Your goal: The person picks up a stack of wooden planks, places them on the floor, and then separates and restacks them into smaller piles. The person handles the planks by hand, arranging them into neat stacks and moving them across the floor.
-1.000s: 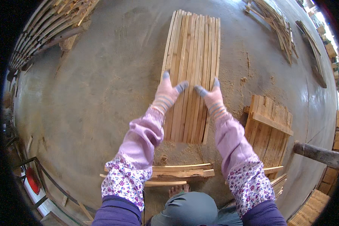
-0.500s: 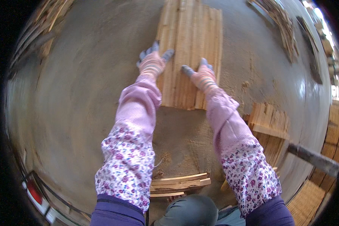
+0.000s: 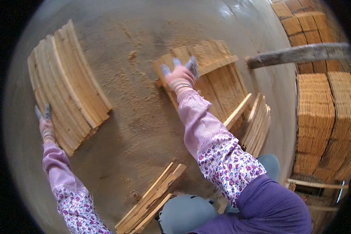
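My left hand [image 3: 46, 124], in a striped glove with grey fingertips, is by the left edge of a stack of long wooden boards [image 3: 68, 85] on the floor. Its visible fingers are straight and apart; whether they touch the wood I cannot tell. My right hand [image 3: 181, 76], gloved alike, has its fingers spread over the near-left part of a low wooden bench-like platform [image 3: 218, 84] with a raised crosspiece. Nothing is held in it, and contact with the platform is unclear.
Narrow wood strips [image 3: 257, 124] lean beside the platform, and more strips [image 3: 154, 195] lie near my knee [image 3: 187, 214]. A thick grey pole [image 3: 300, 54] juts in from the right. Beyond it are tall stacks of cut boards [image 3: 315, 117]. Sawdust [image 3: 132, 78] is scattered over the floor.
My view has swung right, so the board stack sits farther left. My right hand has left the stack and moved over to the platform. My left hand stays at the stack's left side.
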Motion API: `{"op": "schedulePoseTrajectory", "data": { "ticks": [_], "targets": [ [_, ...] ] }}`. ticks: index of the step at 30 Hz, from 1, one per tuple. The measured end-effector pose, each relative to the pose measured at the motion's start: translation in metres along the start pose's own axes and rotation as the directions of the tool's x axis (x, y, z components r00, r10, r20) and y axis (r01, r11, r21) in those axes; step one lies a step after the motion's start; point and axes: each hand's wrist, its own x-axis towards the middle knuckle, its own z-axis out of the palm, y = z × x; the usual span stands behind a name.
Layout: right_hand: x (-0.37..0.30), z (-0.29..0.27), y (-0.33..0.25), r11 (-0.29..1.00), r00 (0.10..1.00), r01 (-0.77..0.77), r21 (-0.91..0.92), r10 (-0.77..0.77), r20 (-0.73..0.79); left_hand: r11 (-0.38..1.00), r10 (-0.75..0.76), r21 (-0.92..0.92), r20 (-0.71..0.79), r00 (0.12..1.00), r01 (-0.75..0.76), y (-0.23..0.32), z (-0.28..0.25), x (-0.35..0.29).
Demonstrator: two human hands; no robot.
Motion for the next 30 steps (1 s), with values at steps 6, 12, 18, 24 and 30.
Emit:
{"op": "schedulePoseTrajectory", "data": {
  "ticks": [6,12,18,24,30],
  "targets": [
    [-0.034,0.032,0.127,0.874,0.944,-0.267,0.406,0.322,-0.073,0.780,-0.125,0.602,-0.121,0.985,0.173,0.038,-0.021,-0.010],
    [-0.074,0.020,0.272,-0.099,0.892,-0.336,0.937,0.286,0.350,0.691,0.551,0.665,-0.230,0.802,-0.284,0.155,0.012,-0.084],
    [-0.132,-0.002,0.319,-0.215,0.902,-0.401,0.890,0.077,0.425,0.907,0.420,-0.321,0.657,0.626,-0.272,0.335,0.122,-0.361],
    [-0.138,0.002,0.341,-0.251,0.886,-0.452,0.856,-0.013,0.464,0.914,0.406,-0.366,0.822,0.401,-0.175,0.419,0.192,-0.474],
    [-0.154,-0.020,0.370,-0.533,0.883,-0.457,0.713,-0.170,0.439,0.514,0.199,-0.170,0.977,0.076,0.841,0.419,0.190,-0.470]
  ]
}}
